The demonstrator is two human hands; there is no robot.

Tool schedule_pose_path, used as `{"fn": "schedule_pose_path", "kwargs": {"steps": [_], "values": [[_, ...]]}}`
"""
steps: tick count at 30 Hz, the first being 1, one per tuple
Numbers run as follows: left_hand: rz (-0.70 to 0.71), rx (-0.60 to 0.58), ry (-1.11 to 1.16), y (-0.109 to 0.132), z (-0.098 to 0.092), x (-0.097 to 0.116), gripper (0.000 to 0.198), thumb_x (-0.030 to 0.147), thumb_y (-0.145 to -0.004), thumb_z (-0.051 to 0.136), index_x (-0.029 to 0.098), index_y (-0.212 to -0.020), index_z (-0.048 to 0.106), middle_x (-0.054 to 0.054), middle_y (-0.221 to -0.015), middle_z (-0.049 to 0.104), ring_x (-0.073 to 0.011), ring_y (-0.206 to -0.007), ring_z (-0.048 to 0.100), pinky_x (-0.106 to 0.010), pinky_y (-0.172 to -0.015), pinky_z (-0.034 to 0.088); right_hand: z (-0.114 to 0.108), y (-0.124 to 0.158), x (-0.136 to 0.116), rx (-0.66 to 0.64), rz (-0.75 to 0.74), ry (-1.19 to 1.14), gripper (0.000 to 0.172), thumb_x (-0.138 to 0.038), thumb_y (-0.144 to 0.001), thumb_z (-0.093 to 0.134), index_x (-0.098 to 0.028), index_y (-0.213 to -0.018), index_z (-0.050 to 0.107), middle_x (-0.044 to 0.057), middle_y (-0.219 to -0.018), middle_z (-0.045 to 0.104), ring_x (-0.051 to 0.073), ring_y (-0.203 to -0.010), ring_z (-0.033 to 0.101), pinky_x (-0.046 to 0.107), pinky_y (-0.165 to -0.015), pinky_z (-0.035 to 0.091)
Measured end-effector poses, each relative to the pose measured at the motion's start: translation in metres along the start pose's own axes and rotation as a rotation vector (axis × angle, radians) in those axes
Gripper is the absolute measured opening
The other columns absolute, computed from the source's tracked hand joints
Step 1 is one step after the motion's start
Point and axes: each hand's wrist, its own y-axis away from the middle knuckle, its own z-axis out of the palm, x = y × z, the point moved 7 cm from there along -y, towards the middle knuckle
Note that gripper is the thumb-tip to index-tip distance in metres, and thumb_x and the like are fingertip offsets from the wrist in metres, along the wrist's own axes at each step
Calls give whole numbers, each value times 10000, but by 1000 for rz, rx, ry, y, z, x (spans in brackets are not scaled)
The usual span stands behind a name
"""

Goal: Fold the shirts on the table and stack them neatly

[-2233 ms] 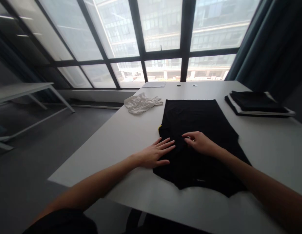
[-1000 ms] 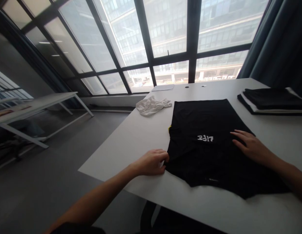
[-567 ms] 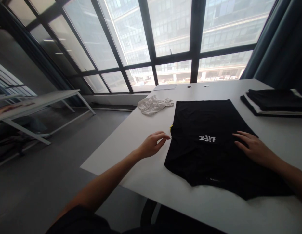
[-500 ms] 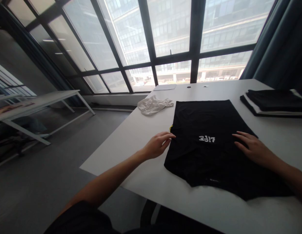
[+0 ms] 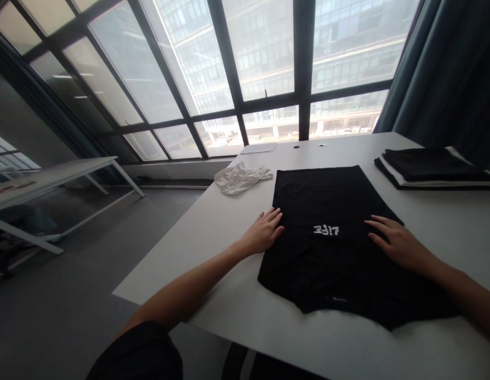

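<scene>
A black T-shirt (image 5: 316,198) lies spread on the white table (image 5: 181,258), its hem toward the window and its neck end toward me. White lettering reading "LIFE" (image 5: 326,230) appears upside down in its middle. My left hand (image 5: 263,231) rests on the shirt's left edge, fingers outstretched and slightly apart. On the right part of the shirt lies my right hand (image 5: 399,244), palm down with fingers spread. Neither hand grips the cloth. Part of the shirt's right side is hidden under my right hand and forearm.
A crumpled whitish cloth (image 5: 241,178) lies beyond my left hand. Folded black and white garments (image 5: 430,166) are stacked at the right. Papers (image 5: 259,149) lie at the table's far edge. Another white table (image 5: 63,177) stands left, across the floor. A dark chair (image 5: 234,361) is below the near edge.
My left hand has gone from pinching at the shirt's left edge to lying flat on it. A yellow bit at that edge no longer shows. The view has shifted slightly.
</scene>
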Motion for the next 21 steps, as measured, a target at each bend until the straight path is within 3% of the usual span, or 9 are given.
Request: {"fn": "schedule_pose_path", "kwargs": {"steps": [4,9,15,17,21], "values": [[21,-51,-32,-10,19,-4,611,483,-1052,391,122,-1545,383,-168,-1641,290,-292,-1544,195,-517,-1253,158,-2,0,-3,-4,7,10,525,-486,-948,421,-190,-1321,643,150,-1444,560,327,-1317,544,508,-1122,437],[31,148,3,-11,6,3,551,398,-1070,325,154,-1562,363,-128,-1646,296,-231,-1545,207,-467,-1263,187,-3,0,-5,13,-11,26,515,-480,-950,431,-186,-1303,663,148,-1434,577,342,-1299,562,529,-1096,464],[8,-19,61,-18,29,4,680,554,-1009,438,152,-1556,387,-126,-1651,266,-280,-1543,202,-484,-1256,220,-8,-1,-11,35,-41,-8,495,-447,-964,451,-164,-1313,659,149,-1453,566,337,-1361,515,525,-1143,424],[-24,71,128,-20,21,-2,617,509,-1026,409,161,-1535,427,-110,-1631,332,-254,-1524,274,-446,-1250,260,-21,-2,-15,96,-42,-31,469,-418,-968,461,-161,-1304,664,146,-1443,577,327,-1384,492,524,-1167,397],[-89,380,222,-19,-7,-15,536,379,-1041,348,137,-1504,468,-106,-1571,449,-210,-1479,380,-392,-1238,308,-65,-4,-9,349,63,-87,439,-305,-973,423,-162,-1319,653,133,-1394,619,286,-1365,518,501,-1183,383]]}}
